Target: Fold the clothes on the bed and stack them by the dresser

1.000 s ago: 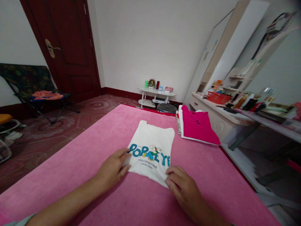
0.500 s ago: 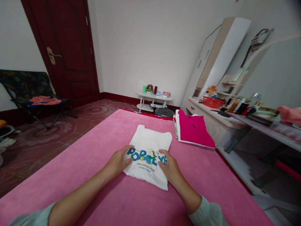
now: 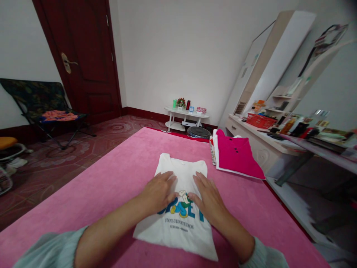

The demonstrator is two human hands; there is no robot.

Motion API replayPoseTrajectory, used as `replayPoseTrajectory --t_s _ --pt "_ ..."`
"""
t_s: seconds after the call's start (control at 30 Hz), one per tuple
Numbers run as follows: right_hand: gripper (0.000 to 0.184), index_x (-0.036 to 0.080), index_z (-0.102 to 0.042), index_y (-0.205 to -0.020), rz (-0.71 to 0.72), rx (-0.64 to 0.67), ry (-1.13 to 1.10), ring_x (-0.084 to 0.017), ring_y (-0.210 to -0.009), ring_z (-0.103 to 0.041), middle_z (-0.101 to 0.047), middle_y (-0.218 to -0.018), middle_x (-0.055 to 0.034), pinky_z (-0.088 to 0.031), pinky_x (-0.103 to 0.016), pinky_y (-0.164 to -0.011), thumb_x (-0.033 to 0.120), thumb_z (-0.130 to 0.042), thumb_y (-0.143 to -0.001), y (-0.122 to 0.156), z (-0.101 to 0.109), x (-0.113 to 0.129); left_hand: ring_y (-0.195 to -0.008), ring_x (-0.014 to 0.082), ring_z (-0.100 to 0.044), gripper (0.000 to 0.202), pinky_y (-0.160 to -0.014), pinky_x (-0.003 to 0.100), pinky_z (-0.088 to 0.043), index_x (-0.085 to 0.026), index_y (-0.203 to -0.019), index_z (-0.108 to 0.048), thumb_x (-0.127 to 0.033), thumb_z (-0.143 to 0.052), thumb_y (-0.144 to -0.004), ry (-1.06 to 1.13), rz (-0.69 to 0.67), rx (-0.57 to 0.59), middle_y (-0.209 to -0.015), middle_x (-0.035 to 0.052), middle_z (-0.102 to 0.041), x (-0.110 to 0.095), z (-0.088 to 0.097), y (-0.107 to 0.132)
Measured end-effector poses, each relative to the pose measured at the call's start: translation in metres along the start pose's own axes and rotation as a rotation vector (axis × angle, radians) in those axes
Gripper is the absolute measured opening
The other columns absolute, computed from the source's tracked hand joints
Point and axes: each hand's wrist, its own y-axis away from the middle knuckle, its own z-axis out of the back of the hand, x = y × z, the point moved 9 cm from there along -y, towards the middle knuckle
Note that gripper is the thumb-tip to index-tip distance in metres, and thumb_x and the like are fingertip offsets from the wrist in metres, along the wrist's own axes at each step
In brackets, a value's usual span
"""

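A white folded T-shirt [image 3: 178, 238] with a blue cartoon print lies flat on the pink bed cover [image 3: 117, 163], its neckline away from me. My left hand [image 3: 158, 191] rests on the shirt's left part, palm down, fingers stretched out. On the right part lies my right hand [image 3: 208, 197], also flat with its fingers apart. Both hands cover some of the printed letters. Beyond the shirt, to the right, sits a stack of folded clothes with a bright pink top [image 3: 237, 154] uppermost.
A dressing table [image 3: 248, 137] with a red basket [image 3: 260, 121] and bottles stands along the right side. At the back is a low white table [image 3: 181, 111] with small items. A folding chair [image 3: 52, 100] holding orange cloth stands left, near the dark red door [image 3: 83, 56].
My hands have gone from gripping the shirt's sides to lying flat on top of it. The shirt has come closer to me and its lower part is spread wider.
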Motion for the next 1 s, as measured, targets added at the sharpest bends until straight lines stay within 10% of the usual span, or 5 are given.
replayPoseTrajectory --t_s 0.13,0.27,0.5,0.67,1.0 --pt "0.073 0.009 -0.026 -0.146 -0.079 0.114 -0.006 -0.027 -0.142 -0.015 -0.019 -0.154 -0.0152 -0.016 -0.053 -0.112 0.055 -0.035 -0.091 -0.036 -0.039 -0.026 -0.142 0.0287 -0.018 0.074 -0.113 0.048 -0.018 -0.010 -0.144 -0.031 -0.059 -0.032 -0.089 0.011 0.022 0.035 -0.153 0.0165 -0.022 0.031 -0.040 -0.036" --pt "0.064 0.008 -0.037 -0.141 -0.134 -0.029 0.012 -0.029 -0.141 -0.019 -0.027 -0.151 -0.0175 -0.014 -0.056 -0.112 0.048 -0.039 -0.091 -0.050 -0.034 -0.045 -0.137 0.0267 -0.030 0.063 -0.109 0.037 -0.028 -0.013 -0.138 -0.042 -0.051 -0.044 -0.088 0.093 0.090 -0.143 -0.150 0.0150 -0.031 0.071 -0.032 -0.053" --pt "0.040 0.022 -0.056 -0.126 0.328 -0.002 -0.316 -0.019 -0.128 -0.045 -0.053 -0.135 -0.0084 -0.018 -0.046 -0.114 0.041 -0.046 -0.092 -0.028 -0.007 0.055 -0.080 0.0219 -0.064 0.057 -0.070 0.029 -0.046 -0.015 -0.122 -0.058 -0.047 -0.065 -0.075 0.389 0.518 -0.315 -0.089 0.0092 -0.069 0.171 -0.011 -0.090" --pt "0.063 0.027 -0.032 -0.144 0.621 0.281 -0.389 -0.023 -0.140 -0.025 -0.035 -0.149 -0.0058 -0.006 -0.050 -0.116 0.053 -0.049 -0.089 0.010 -0.022 0.121 -0.060 0.0125 -0.058 0.040 -0.056 0.022 -0.042 -0.016 -0.102 -0.068 -0.033 -0.073 -0.067 0.498 0.486 -0.296 -0.070 0.0003 -0.065 0.183 -0.024 -0.115" --pt "0.053 0.026 -0.041 -0.139 0.599 0.330 -0.410 -0.020 -0.140 -0.024 -0.040 -0.146 -0.0045 -0.008 -0.046 -0.116 0.050 -0.044 -0.092 0.009 -0.028 0.124 -0.069 0.0126 -0.059 0.031 -0.065 0.022 -0.043 -0.017 -0.098 -0.066 -0.025 -0.069 -0.068 0.411 0.471 -0.403 -0.078 0.0007 -0.066 0.176 -0.023 -0.110"
